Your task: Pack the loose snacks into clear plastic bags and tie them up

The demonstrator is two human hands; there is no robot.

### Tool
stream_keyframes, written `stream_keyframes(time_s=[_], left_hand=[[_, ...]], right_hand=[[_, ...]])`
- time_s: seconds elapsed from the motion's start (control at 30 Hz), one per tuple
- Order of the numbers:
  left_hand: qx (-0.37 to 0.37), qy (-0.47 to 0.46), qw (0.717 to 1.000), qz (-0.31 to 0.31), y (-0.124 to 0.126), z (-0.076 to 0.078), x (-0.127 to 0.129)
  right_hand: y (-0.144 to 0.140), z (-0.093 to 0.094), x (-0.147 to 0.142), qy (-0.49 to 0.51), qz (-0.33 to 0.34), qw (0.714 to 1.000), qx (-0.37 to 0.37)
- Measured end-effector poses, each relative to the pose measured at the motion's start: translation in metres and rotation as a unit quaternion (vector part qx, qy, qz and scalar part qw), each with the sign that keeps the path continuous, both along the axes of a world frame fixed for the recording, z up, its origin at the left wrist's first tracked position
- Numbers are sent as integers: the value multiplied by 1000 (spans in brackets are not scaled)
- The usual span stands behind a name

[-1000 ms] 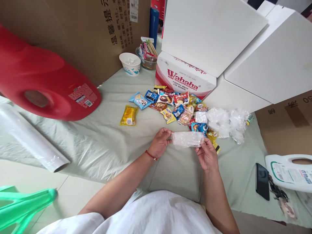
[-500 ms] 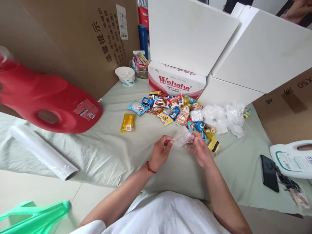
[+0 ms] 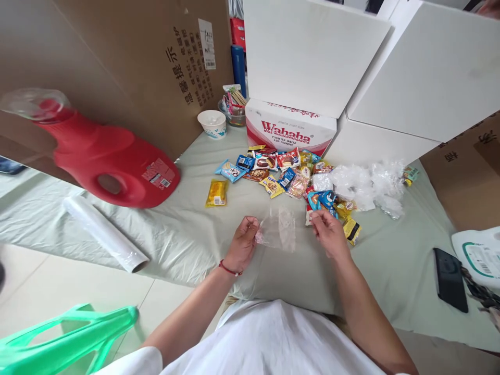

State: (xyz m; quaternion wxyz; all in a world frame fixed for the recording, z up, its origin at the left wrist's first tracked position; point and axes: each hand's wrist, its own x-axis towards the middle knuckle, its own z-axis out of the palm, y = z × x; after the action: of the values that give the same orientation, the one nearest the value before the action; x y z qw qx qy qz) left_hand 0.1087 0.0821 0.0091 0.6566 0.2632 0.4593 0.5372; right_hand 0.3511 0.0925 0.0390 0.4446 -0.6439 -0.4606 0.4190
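My left hand (image 3: 242,244) is closed on one end of a clear plastic bag (image 3: 279,229), which spreads out flat to the right above the cloth. My right hand (image 3: 328,232) is apart from the bag, its thumb and fingertips pinched together at the edge of a red-and-white packet (image 3: 308,214). Whether anything is between those fingertips I cannot make out. Just beyond lie a blue snack packet (image 3: 322,202) and a heap of wrapped snacks (image 3: 273,185). A yellow-and-black packet (image 3: 352,230) rests beside my right wrist.
Crumpled clear bags (image 3: 365,185) are piled right of the snacks. A yellow packet (image 3: 216,193) lies apart on the left. Around stand a red jug (image 3: 117,161), a plastic-wrap roll (image 3: 105,234), a Wahaha carton (image 3: 291,127), a paper bowl (image 3: 213,125) and a phone (image 3: 450,279).
My right hand has let go of the plastic bag and moved away to the right. The bag now hangs spread from my left hand alone. The camera view has shifted slightly.
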Motion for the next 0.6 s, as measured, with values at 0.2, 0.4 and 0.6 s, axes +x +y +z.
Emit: stream_keyframes(time_s=[0.2, 0.4, 0.6], left_hand=[[12, -4, 1000, -27, -5, 2, 1], [-34, -14, 999, 28, 0, -5, -26], [-45, -30, 997, 53, 6, -8, -42]], right_hand=[[18, -23, -55, -174, 113, 978, -11], [11, -25, -37, -20, 122, 992, -17], [-4, -3, 44, -1, -41, 998, -52]])
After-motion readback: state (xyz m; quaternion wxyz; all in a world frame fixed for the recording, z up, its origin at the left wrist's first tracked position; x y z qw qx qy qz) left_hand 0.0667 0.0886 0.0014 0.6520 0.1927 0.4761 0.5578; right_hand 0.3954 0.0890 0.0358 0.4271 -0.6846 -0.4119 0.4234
